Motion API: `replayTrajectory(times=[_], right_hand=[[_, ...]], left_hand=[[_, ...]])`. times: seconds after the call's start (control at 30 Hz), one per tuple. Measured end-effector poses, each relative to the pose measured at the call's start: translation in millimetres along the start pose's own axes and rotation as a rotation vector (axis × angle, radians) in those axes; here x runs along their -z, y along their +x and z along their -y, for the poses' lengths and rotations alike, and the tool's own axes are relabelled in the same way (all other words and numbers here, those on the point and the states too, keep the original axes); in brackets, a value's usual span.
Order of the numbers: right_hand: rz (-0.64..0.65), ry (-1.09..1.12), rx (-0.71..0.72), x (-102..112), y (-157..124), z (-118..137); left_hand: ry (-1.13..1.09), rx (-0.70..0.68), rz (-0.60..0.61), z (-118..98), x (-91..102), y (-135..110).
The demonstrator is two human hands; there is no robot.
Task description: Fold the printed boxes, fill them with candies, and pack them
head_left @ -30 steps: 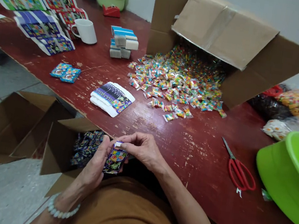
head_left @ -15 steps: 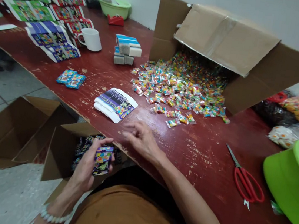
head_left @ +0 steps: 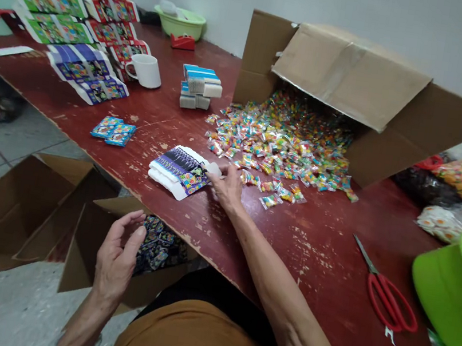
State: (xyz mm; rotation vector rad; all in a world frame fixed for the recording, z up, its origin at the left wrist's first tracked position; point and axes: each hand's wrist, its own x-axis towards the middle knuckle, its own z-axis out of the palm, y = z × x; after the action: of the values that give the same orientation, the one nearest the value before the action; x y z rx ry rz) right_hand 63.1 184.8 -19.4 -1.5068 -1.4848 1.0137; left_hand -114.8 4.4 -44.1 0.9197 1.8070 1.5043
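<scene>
My right hand (head_left: 224, 185) reaches forward over the red table (head_left: 316, 243) and pinches the white flap at the near edge of a stack of flat printed box blanks (head_left: 176, 168). My left hand (head_left: 116, 260) hovers with fingers apart and nothing in it, above an open carton on the floor (head_left: 85, 232) that holds several small dark printed boxes (head_left: 158, 243). Just right of my right hand lies a spread of small colourful candy packets (head_left: 279, 142), spilling from a big carton tipped on its side (head_left: 399, 120).
Red scissors (head_left: 386, 294) and a green basin (head_left: 455, 299) lie at the right, with bags (head_left: 451, 177) behind. A white mug (head_left: 148, 71), blue-white box stacks (head_left: 201, 84), two small blue boxes (head_left: 113, 130) and fanned printed blanks (head_left: 81, 70) sit left. Another carton (head_left: 4, 208) stands open on the floor.
My left hand let go of the small filled box, which is no longer in it. My right hand moved away from it, forward to the stack of flat blanks.
</scene>
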Motion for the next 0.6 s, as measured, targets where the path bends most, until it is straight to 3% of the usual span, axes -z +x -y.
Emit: replayTrajectory(times=[0.07, 0.13, 0.2, 0.27, 0.33, 0.37, 0.47, 0.6], right_hand=[[0.074, 0.179, -0.018, 15, -11, 0], [0.224, 0.292, 0.005, 33, -30, 2], [0.449, 0.470, 0.017, 49, -54, 5], [0.610, 0.595, -0.006, 58, -78, 10], [0.689, 0.668, -0.061, 62, -97, 16], [0.708, 0.707, -0.088, 62, -105, 19], [0.703, 0.788, -0.143, 63, -118, 24], [0.680, 0.805, -0.152, 66, -123, 23]], left_hand=[[-0.026, -0.097, 0.005, -14, -1.1, 0], [-0.109, -0.078, 0.090, -32, -1.8, 0], [-0.225, 0.123, 0.357, -49, -4.8, -2], [-0.326, 0.405, 0.723, -61, -11.0, -9], [-0.421, 0.588, 1.004, -64, -18.9, -19], [-0.471, 0.624, 1.075, -63, -22.4, -25], [-0.572, 0.634, 1.114, -57, -29.2, -39], [-0.487, 0.603, 0.984, -55, -31.6, -43]])
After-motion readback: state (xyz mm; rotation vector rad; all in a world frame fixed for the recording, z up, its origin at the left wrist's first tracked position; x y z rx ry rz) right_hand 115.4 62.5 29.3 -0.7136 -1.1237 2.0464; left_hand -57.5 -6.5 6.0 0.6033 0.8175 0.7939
